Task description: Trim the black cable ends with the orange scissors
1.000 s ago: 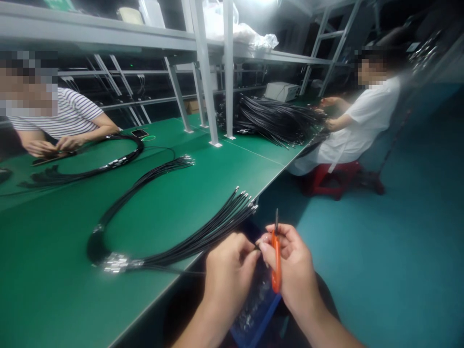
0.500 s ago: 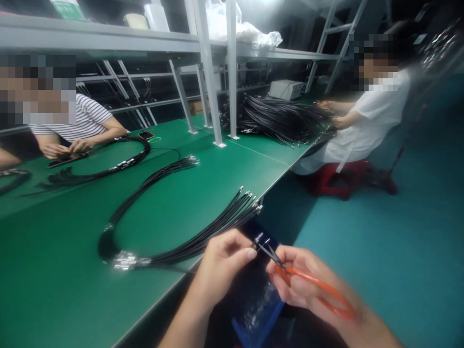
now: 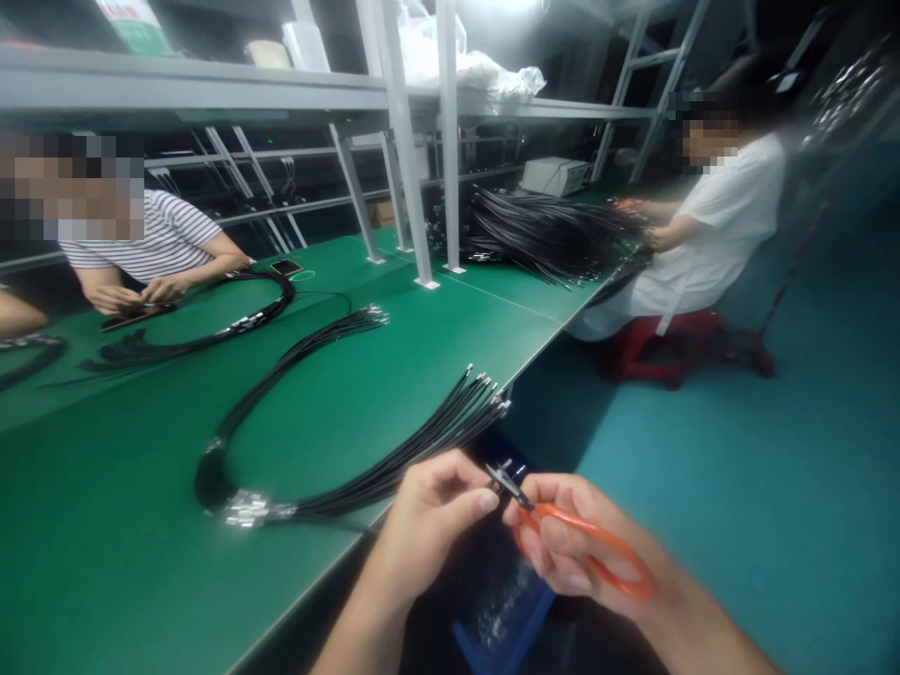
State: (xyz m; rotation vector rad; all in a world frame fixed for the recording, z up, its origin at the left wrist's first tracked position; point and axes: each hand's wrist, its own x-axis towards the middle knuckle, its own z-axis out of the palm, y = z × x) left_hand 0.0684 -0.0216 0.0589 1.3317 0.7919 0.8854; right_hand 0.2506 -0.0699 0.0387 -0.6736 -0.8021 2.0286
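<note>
My left hand (image 3: 436, 516) is closed in a pinch, thumb against forefinger, on the end of a thin black cable; most of that cable is hidden by the fingers. In my right hand (image 3: 573, 495) are scissors with orange handles (image 3: 637, 572). Their dark blades (image 3: 507, 485) lie across the cable end, right beside my left fingertips. Behind my left hand, a bundle of black cables (image 3: 352, 489) curves over the green table, with shiny metal ends and a silvery wrapped section. Below both hands sits a blue bin (image 3: 517, 614) holding small clear bits.
A person in a striped top (image 3: 179, 230) works with cables across the table (image 3: 127, 525). At the far right, another person in white (image 3: 731, 206) sits on a red stool (image 3: 647, 352) beside a large cable pile (image 3: 541, 230). Shelf posts (image 3: 450, 141) stand on the tabletop.
The scissors have moved left toward my left fingertips, and their blades, spread apart before, look closer together. My left hand has stayed almost in place.
</note>
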